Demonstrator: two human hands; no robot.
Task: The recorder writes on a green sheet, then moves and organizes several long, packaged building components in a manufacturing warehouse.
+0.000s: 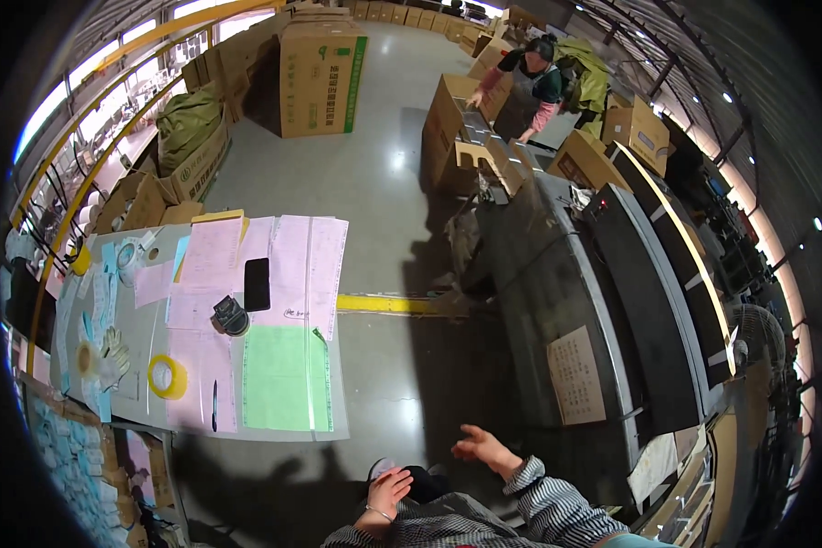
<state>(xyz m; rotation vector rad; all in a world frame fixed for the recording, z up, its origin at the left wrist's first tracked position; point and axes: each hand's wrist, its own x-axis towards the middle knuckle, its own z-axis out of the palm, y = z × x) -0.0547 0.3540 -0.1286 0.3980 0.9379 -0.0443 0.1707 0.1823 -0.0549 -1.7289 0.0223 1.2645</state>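
My left hand (pixel 390 493) hangs in front of my body, a thin bracelet at its wrist. Its fingers are loosely stretched and nothing is in them. To the right, my right hand (pixel 486 448) reaches out over the floor with its fingers apart, also without a thing in it. Neither hand touches the table (pixel 285 437) at the left, whose nearest corner lies up and left of my left hand. On it lie pink sheets (pixel 212 315), a green sheet (pixel 281 379), a black phone (pixel 257 284), a tape dispenser (pixel 231 316), a yellow tape roll (pixel 165 376) and a pen (pixel 215 405).
A long dark machine (pixel 557 301) with a paper notice stands at my right. At its far end a person leans over cardboard boxes (pixel 451 128). A tall carton (pixel 322 87) stands at the far left. A yellow strip (pixel 388 304) crosses the grey floor.
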